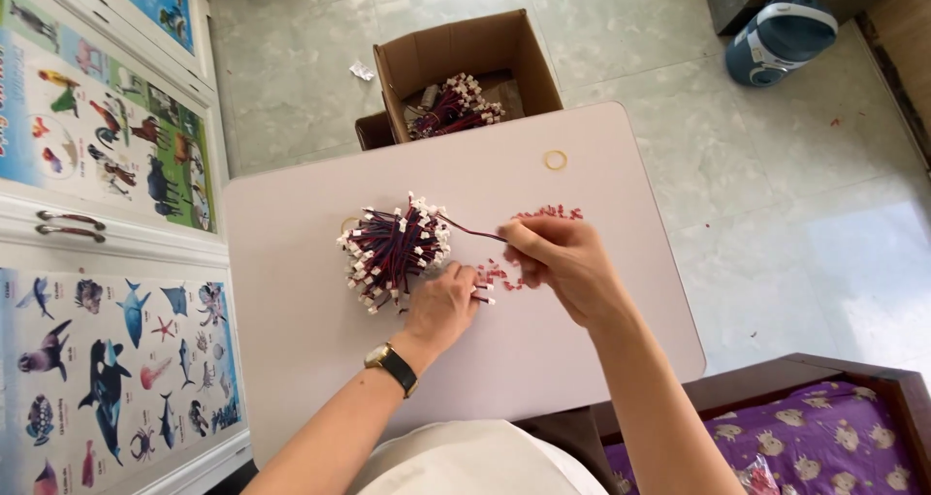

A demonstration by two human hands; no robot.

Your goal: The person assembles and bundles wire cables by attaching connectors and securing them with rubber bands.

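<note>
Likely to snag and drag the whole wire bundle (396,250) across the table (291,359) if tugged hard, with right hand (558,262) pinched shut on one wire (475,231) pulled from it, left hand (441,306) curled loosely beside, pressing wire ends, wrist bent inward.

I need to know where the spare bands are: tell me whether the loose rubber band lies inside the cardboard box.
No. The rubber band lies on the table near its far edge, outside the cardboard box.
</note>
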